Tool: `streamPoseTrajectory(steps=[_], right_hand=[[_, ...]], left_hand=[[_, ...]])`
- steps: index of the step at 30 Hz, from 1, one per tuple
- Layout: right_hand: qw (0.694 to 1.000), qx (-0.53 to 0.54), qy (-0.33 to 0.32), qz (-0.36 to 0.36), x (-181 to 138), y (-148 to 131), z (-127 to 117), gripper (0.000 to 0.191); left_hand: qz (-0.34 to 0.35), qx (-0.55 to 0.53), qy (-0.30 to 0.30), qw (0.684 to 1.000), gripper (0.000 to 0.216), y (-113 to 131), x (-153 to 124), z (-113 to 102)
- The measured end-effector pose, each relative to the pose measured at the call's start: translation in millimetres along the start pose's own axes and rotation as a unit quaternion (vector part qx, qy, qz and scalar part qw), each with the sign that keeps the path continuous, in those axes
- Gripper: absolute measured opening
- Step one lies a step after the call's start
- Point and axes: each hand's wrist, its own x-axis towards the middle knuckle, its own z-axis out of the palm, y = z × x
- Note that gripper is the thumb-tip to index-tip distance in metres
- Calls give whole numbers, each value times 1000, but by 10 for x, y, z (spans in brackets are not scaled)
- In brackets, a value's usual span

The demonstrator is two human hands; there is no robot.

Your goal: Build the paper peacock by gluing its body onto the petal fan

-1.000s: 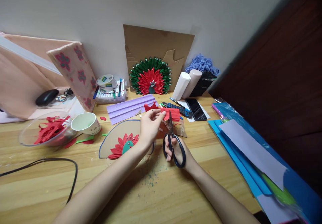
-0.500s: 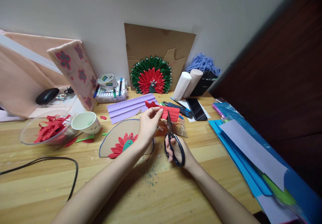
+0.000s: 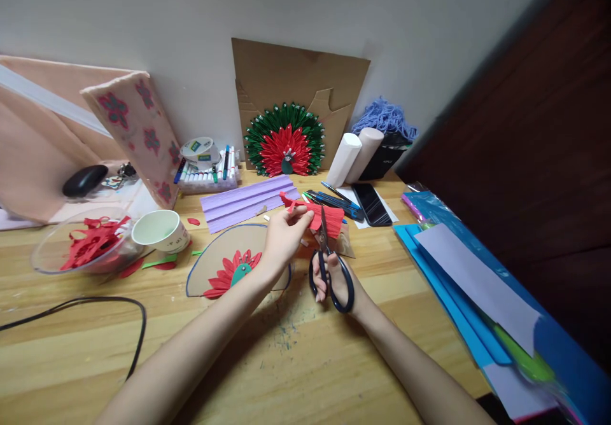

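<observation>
My left hand (image 3: 285,231) pinches a strip of red crepe paper (image 3: 333,219) between thumb and fingers, above the table. Black-handled scissors (image 3: 325,247) are in my right hand (image 3: 338,282), fingers through the loops. Their blades point away from me and lie at the red paper, just right of my left fingertips. Below my left forearm lies a cardboard half-circle (image 3: 203,266) edged in blue. It carries red paper petals (image 3: 220,282) around a green piece (image 3: 240,272), partly hidden by the arm.
A finished-looking red and green paper peacock (image 3: 286,139) leans on cardboard at the wall. Purple crepe paper (image 3: 248,202), pens (image 3: 337,205) and a phone (image 3: 372,204) lie behind my hands. At left stand a paper cup (image 3: 162,231) and a plastic bowl (image 3: 90,243) of red scraps.
The scissors' handles have spread wider apart. The red paper has shifted and turned slightly in my left hand, with more of it showing to the left. The view has moved a little.
</observation>
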Motion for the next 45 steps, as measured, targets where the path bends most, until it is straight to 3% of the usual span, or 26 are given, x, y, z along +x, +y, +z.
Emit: streamPoseTrajectory(steps=[12, 23, 31, 37, 45], right_hand=[[1000, 5, 21, 22, 46, -62, 16, 67], [999, -28, -16, 12, -55, -135, 58, 66], [996, -43, -77, 6, -106, -158, 48, 66], [986, 34, -159, 36, -111, -99, 13, 75], [986, 42, -153, 48, -87, -73, 12, 70]], left_hand=[[2, 12, -7, 1000, 12, 119, 1, -23], [44, -3, 7, 999, 27, 91, 54, -99], [38, 56, -80, 995, 44, 246, 130, -211], [18, 108, -139, 984, 46, 311, 159, -303], [13, 131, -170, 977, 42, 263, 207, -364]])
